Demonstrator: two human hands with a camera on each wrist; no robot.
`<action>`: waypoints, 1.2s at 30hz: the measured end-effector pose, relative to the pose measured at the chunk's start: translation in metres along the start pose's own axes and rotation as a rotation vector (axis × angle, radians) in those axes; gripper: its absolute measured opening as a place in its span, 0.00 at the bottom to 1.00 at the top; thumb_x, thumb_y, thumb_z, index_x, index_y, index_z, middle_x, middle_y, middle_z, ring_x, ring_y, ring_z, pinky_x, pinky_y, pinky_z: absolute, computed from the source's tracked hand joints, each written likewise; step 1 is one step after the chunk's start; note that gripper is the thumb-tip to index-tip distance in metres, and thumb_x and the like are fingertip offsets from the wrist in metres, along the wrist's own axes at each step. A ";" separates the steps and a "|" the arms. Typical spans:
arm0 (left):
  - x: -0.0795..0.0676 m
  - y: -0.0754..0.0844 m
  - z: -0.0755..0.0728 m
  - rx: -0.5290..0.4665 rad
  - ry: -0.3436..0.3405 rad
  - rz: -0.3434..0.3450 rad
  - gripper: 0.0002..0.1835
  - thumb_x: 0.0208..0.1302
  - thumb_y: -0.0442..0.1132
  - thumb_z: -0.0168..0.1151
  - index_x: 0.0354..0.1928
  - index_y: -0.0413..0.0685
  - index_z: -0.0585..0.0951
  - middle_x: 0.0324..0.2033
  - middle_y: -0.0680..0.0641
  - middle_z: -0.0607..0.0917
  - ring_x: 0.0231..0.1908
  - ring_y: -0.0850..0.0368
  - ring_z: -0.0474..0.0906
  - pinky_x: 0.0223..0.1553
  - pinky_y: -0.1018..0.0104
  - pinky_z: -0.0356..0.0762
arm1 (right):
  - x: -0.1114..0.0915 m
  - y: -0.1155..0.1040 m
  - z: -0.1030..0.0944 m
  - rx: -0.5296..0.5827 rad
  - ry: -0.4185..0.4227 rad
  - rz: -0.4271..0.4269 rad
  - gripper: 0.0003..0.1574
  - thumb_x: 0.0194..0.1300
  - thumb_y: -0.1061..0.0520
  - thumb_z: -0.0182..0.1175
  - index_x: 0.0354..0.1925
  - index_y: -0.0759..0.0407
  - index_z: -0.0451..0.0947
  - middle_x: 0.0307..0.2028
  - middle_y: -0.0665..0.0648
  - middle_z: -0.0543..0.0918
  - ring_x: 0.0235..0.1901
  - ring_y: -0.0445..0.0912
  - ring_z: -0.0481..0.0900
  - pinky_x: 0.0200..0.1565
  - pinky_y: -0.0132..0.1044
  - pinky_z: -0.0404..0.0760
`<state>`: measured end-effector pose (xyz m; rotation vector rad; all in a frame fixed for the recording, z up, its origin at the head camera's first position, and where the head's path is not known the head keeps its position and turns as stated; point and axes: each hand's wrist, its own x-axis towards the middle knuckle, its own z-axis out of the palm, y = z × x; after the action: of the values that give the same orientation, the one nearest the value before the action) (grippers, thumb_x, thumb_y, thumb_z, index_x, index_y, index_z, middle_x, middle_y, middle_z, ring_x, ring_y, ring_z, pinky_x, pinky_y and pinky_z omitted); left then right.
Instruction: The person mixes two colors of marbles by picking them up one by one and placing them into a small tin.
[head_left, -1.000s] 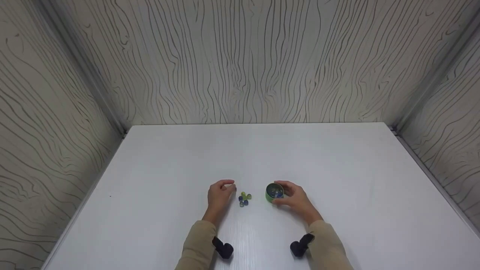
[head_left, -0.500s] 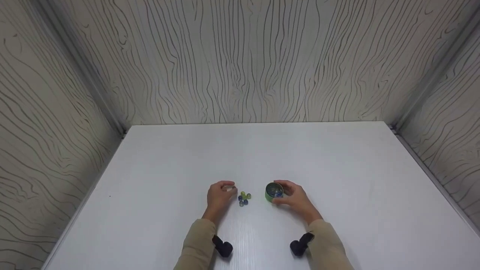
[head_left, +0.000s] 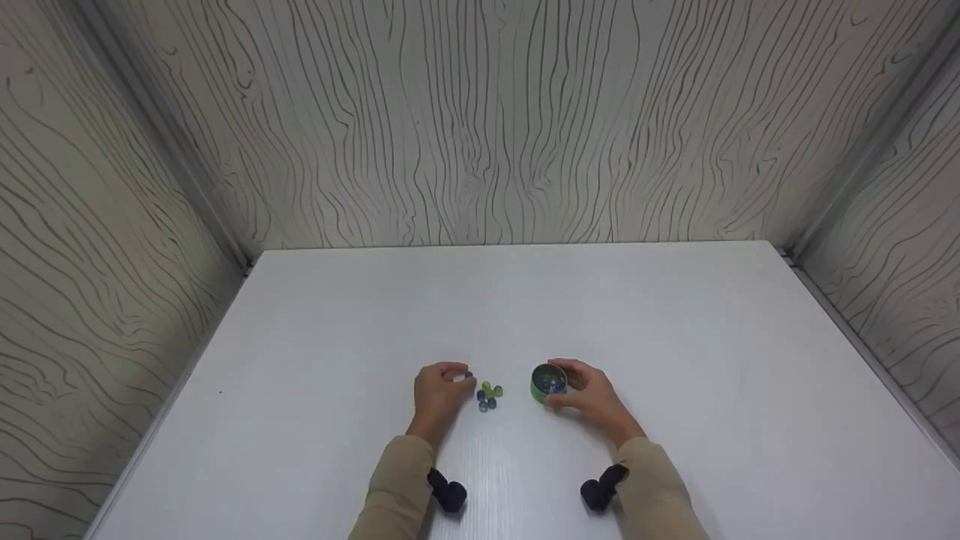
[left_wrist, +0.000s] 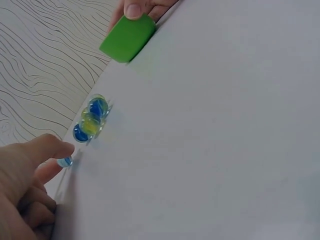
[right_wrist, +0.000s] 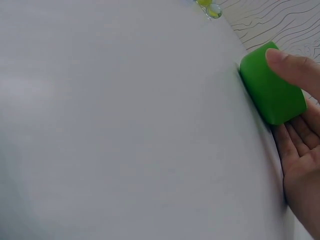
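Left hand (head_left: 442, 394) pinches a small round glass marble (left_wrist: 65, 161) between thumb and index finger, other fingers folded in toward the palm. Whether the marble touches the table can't be told. It's clear glass with light blue inside.

Right hand (head_left: 596, 401) is clamped on a green cup (right_wrist: 272, 92), thumb on the near side, fingers around the far side. Cup is short, rounded, smooth-walled, plain bright green outside, looks like plastic; material not certain. It stands on the table (head_left: 360, 322), mouth up, to the right of the loose marbles (left_wrist: 92, 117). Inside looks dark, with blue and clear glassy pieces at the bottom; too small to count.

Loose marbles sit in a tight cluster between the two hands, just beside the left fingertips and apart from the cup. See-through and shiny, some with deep blue cores, some yellow-green.

Table is white and smooth with a soft sheen, faint fine lines near the front. Walls (head_left: 480, 127) behind and at both sides are pale with dark wavy wood-grain lines. Beige sleeves (head_left: 397, 480) on both arms, a black device (head_left: 450, 496) at each wrist.
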<state>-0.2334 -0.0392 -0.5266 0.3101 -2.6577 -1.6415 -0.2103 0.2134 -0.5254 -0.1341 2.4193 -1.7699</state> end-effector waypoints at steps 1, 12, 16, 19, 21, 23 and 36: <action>0.000 0.000 0.000 0.001 0.003 0.005 0.12 0.50 0.37 0.70 0.39 0.44 0.86 0.47 0.41 0.85 0.57 0.42 0.77 0.62 0.49 0.70 | 0.000 0.000 0.000 -0.001 0.004 0.004 0.42 0.52 0.59 0.72 0.63 0.65 0.69 0.63 0.68 0.72 0.66 0.62 0.70 0.68 0.52 0.65; 0.000 -0.003 0.002 0.025 0.023 0.040 0.09 0.50 0.37 0.70 0.35 0.44 0.86 0.42 0.43 0.87 0.53 0.44 0.80 0.60 0.50 0.72 | 0.003 0.003 0.002 -0.015 0.022 0.024 0.42 0.50 0.59 0.73 0.62 0.63 0.70 0.63 0.66 0.73 0.66 0.61 0.69 0.68 0.51 0.65; 0.000 -0.004 0.003 0.030 0.027 0.045 0.08 0.50 0.36 0.70 0.35 0.44 0.86 0.42 0.43 0.87 0.53 0.44 0.80 0.59 0.49 0.73 | 0.003 0.004 0.002 -0.017 0.025 0.028 0.42 0.49 0.60 0.73 0.62 0.63 0.71 0.63 0.66 0.73 0.67 0.60 0.69 0.68 0.49 0.66; 0.000 -0.004 0.002 0.031 0.024 0.057 0.08 0.50 0.36 0.70 0.35 0.44 0.87 0.42 0.43 0.87 0.53 0.44 0.80 0.60 0.50 0.72 | 0.003 0.003 0.002 -0.015 0.026 0.028 0.42 0.48 0.60 0.74 0.62 0.63 0.71 0.63 0.66 0.73 0.66 0.60 0.70 0.68 0.49 0.66; 0.000 -0.003 0.001 0.022 0.019 0.067 0.08 0.50 0.36 0.70 0.35 0.44 0.87 0.42 0.43 0.88 0.53 0.44 0.80 0.60 0.50 0.72 | 0.001 0.001 0.001 -0.016 0.013 0.019 0.43 0.49 0.59 0.73 0.62 0.64 0.70 0.63 0.67 0.73 0.66 0.60 0.69 0.68 0.49 0.65; -0.001 -0.003 0.000 0.012 0.010 0.072 0.08 0.50 0.36 0.70 0.35 0.44 0.87 0.42 0.43 0.88 0.54 0.44 0.80 0.61 0.49 0.71 | 0.000 0.000 0.000 -0.011 0.001 0.008 0.43 0.50 0.58 0.73 0.63 0.65 0.69 0.63 0.68 0.73 0.66 0.61 0.69 0.68 0.50 0.65; -0.001 0.000 -0.002 -0.005 -0.018 0.053 0.08 0.53 0.37 0.69 0.36 0.44 0.86 0.43 0.43 0.87 0.55 0.44 0.79 0.61 0.50 0.71 | 0.000 0.000 0.001 -0.017 0.007 0.021 0.44 0.49 0.57 0.74 0.63 0.65 0.69 0.63 0.68 0.73 0.66 0.61 0.69 0.68 0.50 0.64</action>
<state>-0.2319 -0.0404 -0.5258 0.2236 -2.6500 -1.6425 -0.2100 0.2127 -0.5252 -0.1047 2.4317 -1.7446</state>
